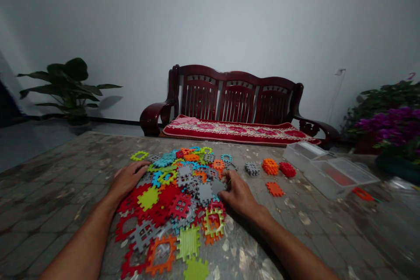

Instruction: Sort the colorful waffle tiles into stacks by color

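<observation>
A wide heap of interlocking plastic tiles [183, 175] with notched edges covers the middle of the table, in red, grey, lime, orange and blue. My left hand [128, 178] rests at the heap's left side, its fingers stretched out over the edge and nothing seen in them. At the right side, my right hand [238, 192] has its thumb and fingers bent around a grey tile [218, 186]. Just left of that lies another grey tile [205, 193]. Lime, orange and red tiles spread toward me in front of the heap.
To the right stand small stacks of grey tiles [252, 168], orange tiles [270, 166] and red tiles [287, 169], with a single orange tile [274, 189]. Beyond them sits a clear plastic box [323, 179]. A wooden bench [236, 96] and a potted plant [74, 81] are behind the table.
</observation>
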{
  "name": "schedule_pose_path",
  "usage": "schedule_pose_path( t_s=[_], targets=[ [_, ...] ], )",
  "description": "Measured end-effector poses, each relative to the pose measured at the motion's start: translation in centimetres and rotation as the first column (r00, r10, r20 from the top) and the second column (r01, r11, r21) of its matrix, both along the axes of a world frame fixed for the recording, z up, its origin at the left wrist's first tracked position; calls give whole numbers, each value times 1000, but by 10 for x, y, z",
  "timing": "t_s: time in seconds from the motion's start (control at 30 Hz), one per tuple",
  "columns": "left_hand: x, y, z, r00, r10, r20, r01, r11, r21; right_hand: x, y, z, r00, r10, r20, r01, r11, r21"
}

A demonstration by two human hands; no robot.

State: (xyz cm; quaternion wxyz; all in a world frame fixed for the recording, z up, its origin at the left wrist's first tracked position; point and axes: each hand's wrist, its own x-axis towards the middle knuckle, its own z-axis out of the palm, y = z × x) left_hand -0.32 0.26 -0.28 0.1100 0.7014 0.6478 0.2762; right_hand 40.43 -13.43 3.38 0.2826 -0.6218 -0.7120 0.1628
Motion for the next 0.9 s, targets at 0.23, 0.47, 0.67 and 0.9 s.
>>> schedule_pose_path(
  t_s=[0.23, 0.47, 0.67, 0.9],
  targets=[
    [-2, 2, -1, 1000, -6, -28, 6, 1000, -19, 2, 2, -11, 993, 110, 42, -112, 992, 52],
    [-2, 2, -2, 1000, -11, -10, 11, 1000, -11, 14, 11, -13, 991, 0, -134, 5, 999, 37],
    [-1, 1, -1, 1000, 12, -10, -12, 1000, 9, 55, 26, -7, 964, -80, -253, 63, 995, -76],
    [-1, 1, -1, 1000, 5, -5, -5, 1000, 5, 63, 25, -9, 972, -233, -21, 233, 972, -4]
  ],
)
